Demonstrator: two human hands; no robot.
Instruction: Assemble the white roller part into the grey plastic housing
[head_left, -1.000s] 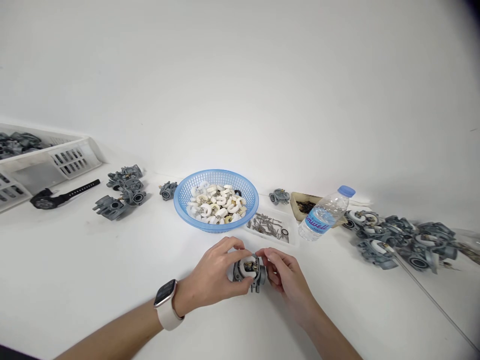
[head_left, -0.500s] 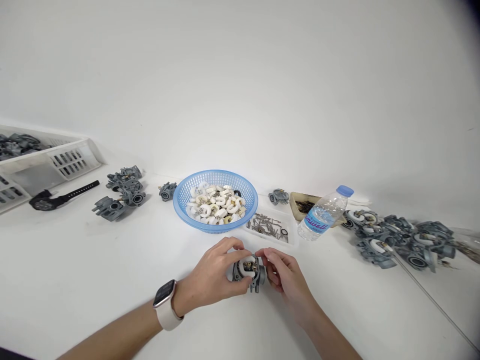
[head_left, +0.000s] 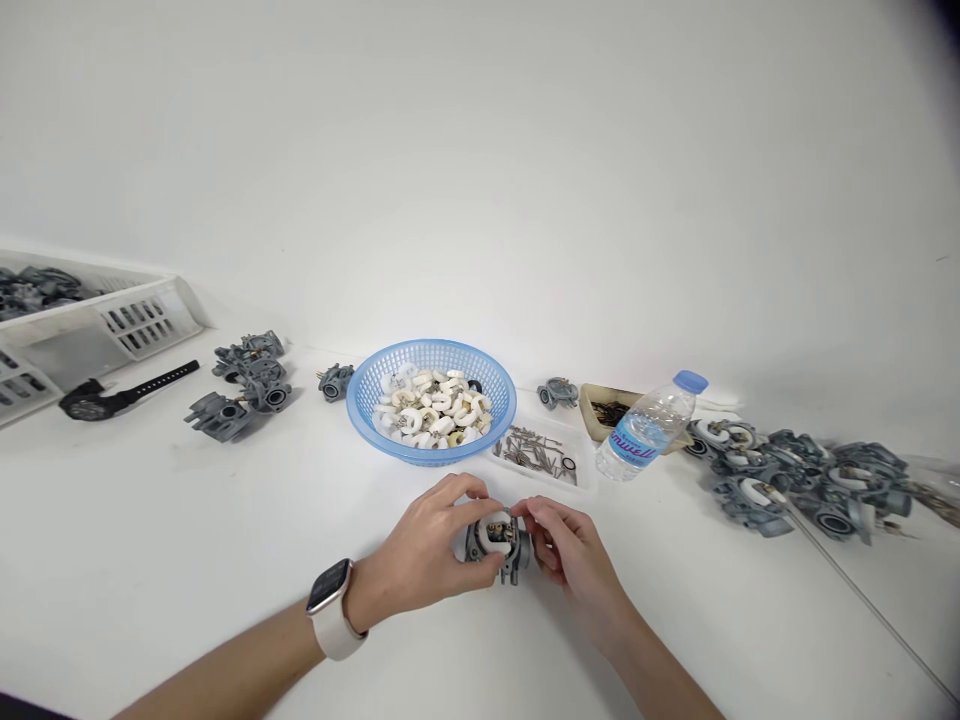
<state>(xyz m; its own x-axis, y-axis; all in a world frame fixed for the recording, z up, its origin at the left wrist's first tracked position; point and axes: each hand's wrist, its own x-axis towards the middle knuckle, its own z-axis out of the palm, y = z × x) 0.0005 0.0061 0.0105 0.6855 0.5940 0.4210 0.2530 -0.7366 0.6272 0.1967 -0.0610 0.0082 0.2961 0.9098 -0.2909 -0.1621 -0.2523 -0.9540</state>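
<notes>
A: What's that part (head_left: pixel 498 541) like?
B: Small grey metal body, a white curved float on top, brass bits showing inside. It sits on the table (head_left: pixel 150 540) at six o'clock from the blue basket (head_left: pixel 431 400).
A: And the hands?
B: Left hand (head_left: pixel 424 550) curls around its left side, gripping it. Right hand (head_left: pixel 570 555) pinches its upper right edge with fingertips; whether a pin sits between them, I can't tell.

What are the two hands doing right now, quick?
Left hand: closed around the grey metal part, holding it on the table.
Right hand: fingertips pinched at the part's top edge; whether they hold anything small cannot be told.
</notes>
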